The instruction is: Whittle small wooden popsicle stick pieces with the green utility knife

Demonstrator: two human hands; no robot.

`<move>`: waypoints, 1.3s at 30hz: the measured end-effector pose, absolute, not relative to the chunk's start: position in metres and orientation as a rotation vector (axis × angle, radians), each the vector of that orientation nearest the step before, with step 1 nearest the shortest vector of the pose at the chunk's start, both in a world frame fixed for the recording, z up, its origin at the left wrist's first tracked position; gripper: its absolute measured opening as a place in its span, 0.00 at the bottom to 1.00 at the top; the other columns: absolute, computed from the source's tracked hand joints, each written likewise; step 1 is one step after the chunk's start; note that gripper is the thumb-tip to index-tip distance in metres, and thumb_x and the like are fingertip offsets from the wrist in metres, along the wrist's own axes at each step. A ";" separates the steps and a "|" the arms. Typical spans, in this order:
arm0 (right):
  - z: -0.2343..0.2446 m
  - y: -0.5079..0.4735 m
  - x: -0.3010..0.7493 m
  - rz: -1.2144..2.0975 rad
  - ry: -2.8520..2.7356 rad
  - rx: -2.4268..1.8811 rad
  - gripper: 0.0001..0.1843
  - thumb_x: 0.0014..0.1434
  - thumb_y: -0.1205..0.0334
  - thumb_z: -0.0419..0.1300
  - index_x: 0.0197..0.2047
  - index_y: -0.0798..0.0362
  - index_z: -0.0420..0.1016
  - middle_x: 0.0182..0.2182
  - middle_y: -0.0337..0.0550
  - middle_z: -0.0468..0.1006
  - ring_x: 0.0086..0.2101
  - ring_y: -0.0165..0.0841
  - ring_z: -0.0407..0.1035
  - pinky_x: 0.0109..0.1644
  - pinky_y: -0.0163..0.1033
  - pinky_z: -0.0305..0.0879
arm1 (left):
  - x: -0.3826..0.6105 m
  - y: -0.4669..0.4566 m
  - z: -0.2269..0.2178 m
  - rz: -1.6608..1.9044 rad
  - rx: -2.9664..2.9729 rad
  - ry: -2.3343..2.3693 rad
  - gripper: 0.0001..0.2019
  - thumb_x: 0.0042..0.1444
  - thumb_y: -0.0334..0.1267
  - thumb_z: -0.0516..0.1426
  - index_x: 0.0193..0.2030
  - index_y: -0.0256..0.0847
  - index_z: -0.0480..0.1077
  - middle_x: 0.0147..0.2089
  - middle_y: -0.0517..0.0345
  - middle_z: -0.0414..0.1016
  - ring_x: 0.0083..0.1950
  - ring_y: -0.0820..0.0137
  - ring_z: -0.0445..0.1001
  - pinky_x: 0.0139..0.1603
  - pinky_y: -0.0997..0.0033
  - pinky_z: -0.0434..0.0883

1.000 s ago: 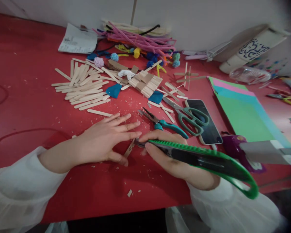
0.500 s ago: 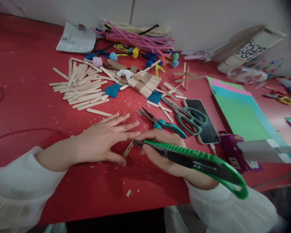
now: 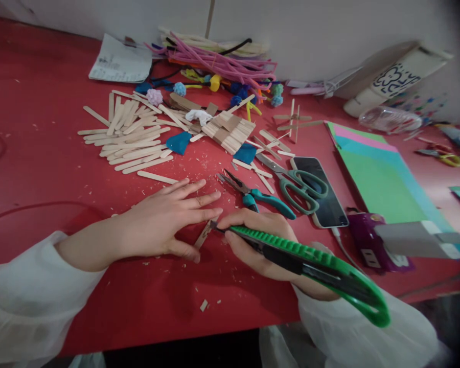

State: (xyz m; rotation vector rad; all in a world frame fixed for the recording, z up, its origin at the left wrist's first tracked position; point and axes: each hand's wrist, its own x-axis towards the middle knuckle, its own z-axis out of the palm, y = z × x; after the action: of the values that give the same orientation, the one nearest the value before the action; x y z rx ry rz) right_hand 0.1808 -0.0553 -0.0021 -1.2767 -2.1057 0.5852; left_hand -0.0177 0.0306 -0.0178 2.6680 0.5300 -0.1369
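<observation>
My right hand [image 3: 264, 240] grips a green utility knife [image 3: 314, 263], its blade end pointing left and its looped tail toward the lower right. Under the blade tip lies a short popsicle stick [image 3: 204, 234] with dark marks on it. My left hand [image 3: 164, 220] lies flat with fingers spread, its fingers and thumb beside and partly over that stick. How much of the stick is under the hand is hidden. Just beyond the fingertips rest pliers with teal handles [image 3: 270, 200]. Wood shavings and a small chip [image 3: 203, 305] are scattered on the red table [image 3: 157, 306].
A heap of popsicle sticks [image 3: 134, 135] spreads at the back left. Green-handled scissors [image 3: 302, 189] lie partly on a phone [image 3: 329, 207]. Right of it are a purple tape dispenser [image 3: 375, 245] and coloured sheets [image 3: 383, 174]. Pink pipe cleaners [image 3: 218, 59] lie by the wall.
The knife's tail has swung slightly down toward me, and its tip has shifted a little on the stick. My left hand keeps its place.
</observation>
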 end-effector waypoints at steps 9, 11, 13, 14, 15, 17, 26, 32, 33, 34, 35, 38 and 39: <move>-0.004 -0.058 0.180 0.629 -2.075 -1.330 0.07 0.56 0.70 0.53 0.36 0.49 0.68 0.25 0.33 0.75 0.20 0.22 0.65 0.25 0.28 0.60 | -0.015 0.030 -0.014 -0.172 2.653 0.539 0.38 0.48 0.57 0.58 0.65 0.50 0.53 0.70 0.58 0.46 0.71 0.55 0.35 0.67 0.49 0.43; -0.003 -0.058 0.178 0.655 -2.046 -1.348 0.07 0.56 0.70 0.53 0.36 0.49 0.68 0.25 0.33 0.74 0.21 0.22 0.66 0.26 0.28 0.60 | -0.015 0.031 -0.013 -0.182 2.652 0.540 0.38 0.48 0.56 0.59 0.65 0.50 0.53 0.70 0.58 0.46 0.71 0.55 0.35 0.67 0.49 0.43; -0.001 -0.058 0.177 0.685 -2.028 -1.372 0.07 0.56 0.71 0.53 0.35 0.50 0.68 0.25 0.33 0.74 0.21 0.22 0.66 0.27 0.28 0.61 | -0.014 0.031 -0.012 -0.178 2.655 0.540 0.38 0.48 0.56 0.59 0.64 0.50 0.53 0.69 0.58 0.46 0.71 0.56 0.36 0.67 0.50 0.42; 0.000 -0.059 0.177 0.708 -2.015 -1.392 0.07 0.56 0.71 0.53 0.35 0.50 0.68 0.25 0.33 0.75 0.22 0.22 0.66 0.27 0.29 0.62 | -0.014 0.031 -0.012 -0.172 2.656 0.539 0.38 0.47 0.56 0.59 0.64 0.50 0.54 0.69 0.58 0.47 0.71 0.56 0.36 0.67 0.50 0.43; 0.000 -0.059 0.177 0.733 -1.996 -1.417 0.07 0.55 0.70 0.53 0.35 0.50 0.68 0.25 0.33 0.75 0.23 0.23 0.67 0.29 0.29 0.63 | -0.014 0.031 -0.012 -0.166 2.658 0.540 0.38 0.47 0.56 0.59 0.64 0.51 0.54 0.69 0.58 0.47 0.71 0.56 0.36 0.67 0.50 0.43; 0.000 -0.060 0.178 0.803 -1.946 -1.477 0.07 0.56 0.69 0.53 0.36 0.49 0.69 0.28 0.33 0.76 0.27 0.25 0.70 0.33 0.30 0.65 | -0.014 0.031 -0.013 -0.164 2.659 0.541 0.38 0.46 0.56 0.60 0.64 0.51 0.55 0.69 0.58 0.47 0.71 0.55 0.36 0.66 0.50 0.44; -0.013 -0.059 0.181 0.979 -1.720 -1.523 0.04 0.60 0.62 0.53 0.38 0.51 0.67 0.25 0.34 0.77 0.27 0.28 0.73 0.37 0.35 0.68 | -0.014 0.032 -0.015 -0.170 2.649 0.584 0.38 0.45 0.58 0.60 0.63 0.52 0.57 0.69 0.60 0.47 0.70 0.54 0.38 0.66 0.48 0.46; 0.004 -0.063 0.177 0.763 -1.928 -1.407 0.06 0.55 0.68 0.53 0.35 0.48 0.68 0.23 0.33 0.75 0.21 0.25 0.69 0.25 0.30 0.64 | -0.014 0.032 -0.015 -0.147 2.645 0.564 0.39 0.46 0.58 0.59 0.64 0.53 0.54 0.69 0.60 0.48 0.71 0.56 0.37 0.67 0.50 0.41; 0.006 -0.063 0.177 0.701 -1.950 -1.377 0.07 0.54 0.69 0.53 0.34 0.48 0.68 0.22 0.33 0.75 0.18 0.24 0.66 0.23 0.30 0.63 | -0.015 0.031 -0.015 -0.142 2.645 0.560 0.39 0.46 0.58 0.59 0.64 0.53 0.54 0.69 0.60 0.49 0.71 0.56 0.37 0.67 0.50 0.41; 0.007 -0.064 0.177 0.649 -1.963 -1.372 0.07 0.54 0.69 0.53 0.34 0.47 0.68 0.21 0.34 0.75 0.17 0.24 0.65 0.21 0.30 0.62 | -0.015 0.032 -0.015 -0.147 2.643 0.558 0.39 0.46 0.58 0.59 0.64 0.52 0.53 0.69 0.60 0.48 0.71 0.56 0.37 0.67 0.50 0.41; 0.008 -0.064 0.177 0.615 -1.969 -1.388 0.07 0.54 0.69 0.53 0.34 0.47 0.68 0.21 0.34 0.75 0.17 0.24 0.65 0.21 0.30 0.62 | -0.015 0.032 -0.015 -0.156 2.640 0.554 0.39 0.46 0.57 0.59 0.64 0.52 0.53 0.69 0.60 0.47 0.71 0.56 0.36 0.67 0.50 0.41; 0.006 -0.062 0.180 0.595 -1.977 -1.432 0.07 0.54 0.69 0.53 0.34 0.48 0.68 0.22 0.35 0.75 0.20 0.26 0.68 0.23 0.31 0.63 | -0.017 0.033 -0.014 -0.185 2.635 0.524 0.39 0.46 0.55 0.60 0.65 0.53 0.52 0.70 0.61 0.44 0.71 0.56 0.33 0.66 0.49 0.42; 0.004 -0.061 0.180 0.586 -1.997 -1.417 0.07 0.54 0.69 0.53 0.34 0.48 0.69 0.22 0.35 0.75 0.20 0.26 0.69 0.24 0.31 0.63 | -0.017 0.033 -0.013 -0.187 2.634 0.515 0.39 0.46 0.55 0.60 0.65 0.52 0.52 0.70 0.61 0.43 0.71 0.56 0.32 0.66 0.49 0.42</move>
State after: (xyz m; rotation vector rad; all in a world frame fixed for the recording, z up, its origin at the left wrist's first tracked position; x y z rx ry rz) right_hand 0.1802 -0.0613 0.0043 -1.4165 -1.9969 0.5857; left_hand -0.0167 0.0332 -0.0135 2.6342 0.5149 -0.1873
